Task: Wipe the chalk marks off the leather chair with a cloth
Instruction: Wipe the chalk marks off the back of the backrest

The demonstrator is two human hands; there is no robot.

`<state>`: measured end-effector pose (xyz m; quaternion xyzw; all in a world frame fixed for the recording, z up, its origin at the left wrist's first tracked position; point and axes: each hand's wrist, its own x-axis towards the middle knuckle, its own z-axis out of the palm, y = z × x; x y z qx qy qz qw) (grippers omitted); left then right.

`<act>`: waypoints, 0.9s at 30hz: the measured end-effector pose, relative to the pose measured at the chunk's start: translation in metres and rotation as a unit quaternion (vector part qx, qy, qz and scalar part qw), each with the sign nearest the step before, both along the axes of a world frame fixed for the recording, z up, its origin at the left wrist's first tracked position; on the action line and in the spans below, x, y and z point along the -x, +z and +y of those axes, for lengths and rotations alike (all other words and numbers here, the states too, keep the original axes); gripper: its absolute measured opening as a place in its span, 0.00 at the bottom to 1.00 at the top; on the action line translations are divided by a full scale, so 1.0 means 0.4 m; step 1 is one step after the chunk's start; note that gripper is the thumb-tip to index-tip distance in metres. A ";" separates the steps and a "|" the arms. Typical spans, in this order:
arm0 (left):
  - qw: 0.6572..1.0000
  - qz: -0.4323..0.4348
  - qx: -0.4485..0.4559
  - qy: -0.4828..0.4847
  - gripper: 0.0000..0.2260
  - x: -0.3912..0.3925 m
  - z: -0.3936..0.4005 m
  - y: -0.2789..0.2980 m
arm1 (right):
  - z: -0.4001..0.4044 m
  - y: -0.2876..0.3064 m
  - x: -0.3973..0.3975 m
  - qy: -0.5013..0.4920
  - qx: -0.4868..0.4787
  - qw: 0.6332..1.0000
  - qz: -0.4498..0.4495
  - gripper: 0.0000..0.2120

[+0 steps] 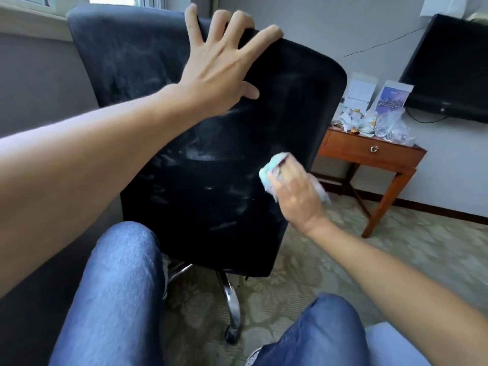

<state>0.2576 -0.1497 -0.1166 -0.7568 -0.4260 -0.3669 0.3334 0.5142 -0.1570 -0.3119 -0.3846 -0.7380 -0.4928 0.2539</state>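
Two hands: left hand (219, 67) splayed; right hand (295, 191) cloth-clutching

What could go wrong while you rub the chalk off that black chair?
1. The black leather chair stands on a wheeled chrome base, so it might roll away; only the left hand steadies its top.
2. The crumpled pale green cloth in the right hand may just smear the white chalk marks about.
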 end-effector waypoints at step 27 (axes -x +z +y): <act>0.999 -0.020 0.015 0.026 0.36 0.295 0.073 -0.022 | 0.045 0.169 0.244 0.197 -0.033 0.972 -0.120 0.12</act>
